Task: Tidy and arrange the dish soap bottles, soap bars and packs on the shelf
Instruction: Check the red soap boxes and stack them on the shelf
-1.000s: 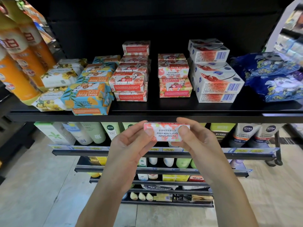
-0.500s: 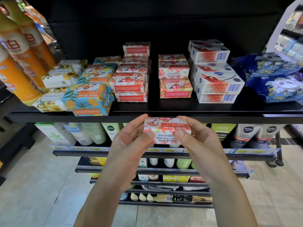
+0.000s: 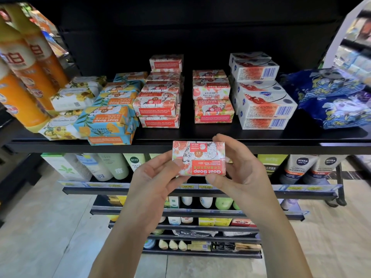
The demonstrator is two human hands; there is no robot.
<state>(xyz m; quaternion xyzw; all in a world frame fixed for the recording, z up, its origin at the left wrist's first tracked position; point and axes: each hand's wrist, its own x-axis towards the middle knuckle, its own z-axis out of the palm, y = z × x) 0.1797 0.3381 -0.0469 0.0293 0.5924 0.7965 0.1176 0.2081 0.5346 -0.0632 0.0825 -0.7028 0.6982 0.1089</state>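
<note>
The left hand [image 3: 152, 177] pinches the soap bar [image 3: 198, 158] at one end, the right hand [image 3: 241, 171] at the other, just before the shelf [image 3: 281, 146] edge. I think a hasty push onto the shelf could knock the red stack [image 3: 213, 101] there over.

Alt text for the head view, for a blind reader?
Left hand and right hand hold a red Goat Soap bar, label upside down, before a black shelf of stacked soap bars, orange bottles at left, blue packs at right.
</note>
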